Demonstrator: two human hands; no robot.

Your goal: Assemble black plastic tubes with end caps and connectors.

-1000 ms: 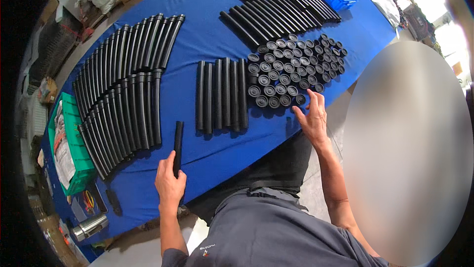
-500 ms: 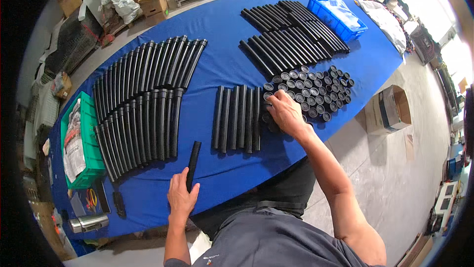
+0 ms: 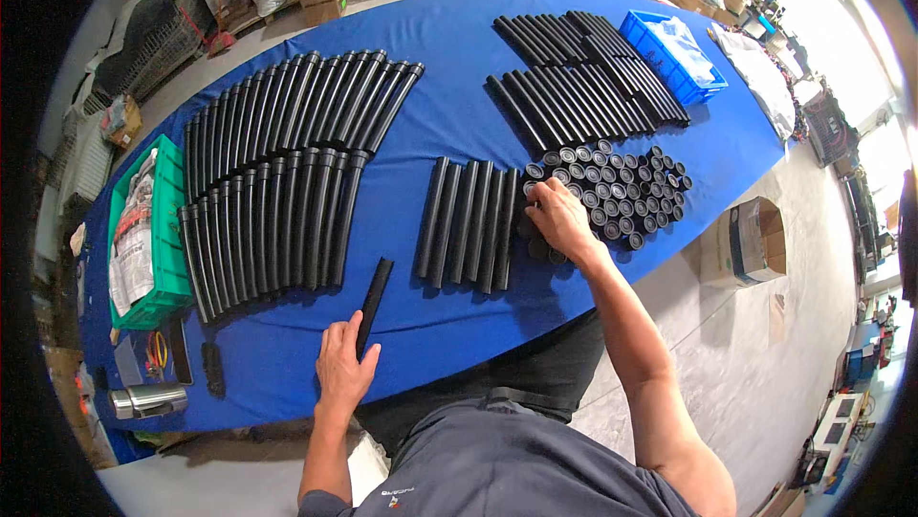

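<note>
Near the table's front edge my left hand (image 3: pixel 345 366) is closed round the lower end of a black tube (image 3: pixel 376 292), which points up and slightly right. My right hand (image 3: pixel 561 218) reaches to the left edge of a cluster of round black caps (image 3: pixel 626 206). Its bent fingers are pinched on a cap there, mostly covered by the fingertips. Just left of that hand lies a row of several plain black tubes (image 3: pixel 463 225), side by side. Two rows of black tubes with wider collars at their far ends (image 3: pixel 311 220) fan out on the left.
A blue cloth covers the table (image 3: pixel 430 67). More black tubes (image 3: pixel 564 101) lie at the back right beside a blue crate (image 3: pixel 703 87). On the left stand a green crate (image 3: pixel 158 302), pliers (image 3: pixel 156 352) and a metal cylinder (image 3: pixel 148 400). A cardboard box (image 3: pixel 741 244) is on the floor.
The whole view has shifted a little. My left hand keeps hold of the tube, and my right hand stays at the edge of the cap cluster with its fingers bent.
</note>
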